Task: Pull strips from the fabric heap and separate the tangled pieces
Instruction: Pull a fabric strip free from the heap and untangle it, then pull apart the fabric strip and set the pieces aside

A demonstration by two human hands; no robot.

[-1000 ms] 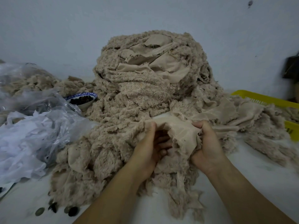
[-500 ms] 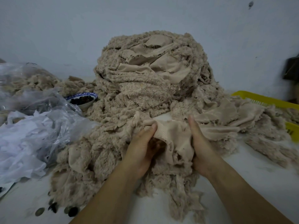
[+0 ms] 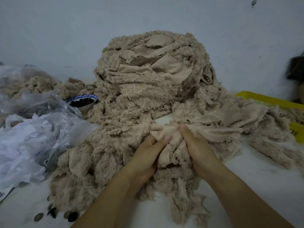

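Head view.

1. Fabric heap (image 3: 148, 83): beige, fluffy scraps with frayed edges, piled high against the pale wall (image 3: 65, 30) at centre. Its lower layers spill forward and to both sides over the white table (image 3: 263, 178). Several smoother, flat panels lie crumpled near the top.

2. Smooth piece (image 3: 174, 139): a flat beige length at the front foot of the heap, bunched into folds between the two hands. Its far end runs right into the tangle; its near end hangs down among ragged tufts.

3. Left hand (image 3: 148, 155): clamped on the smooth piece, thumb pressed on top, forefinger curled beside it; the other fingers are hidden under the cloth.

4. Right hand (image 3: 197, 148): just beside the left, also gripping the smooth piece. Thumb stretched forward along the folds, fingers buried beneath the fabric and out of sight.

5. Clear plastic bag (image 3: 54, 112): left of the heap, crumpled, holding white scraps (image 3: 19, 145).

6. Bowl (image 3: 83, 102): blue-and-white rim, dark contents, between the bag and the heap, touching the heap's edge.

7. Yellow basket (image 3: 271, 100): at right, partly covered by spilled fabric.

8. Small round dark and grey bits (image 3: 38, 217): on the table at the heap's near left corner; too small to identify.
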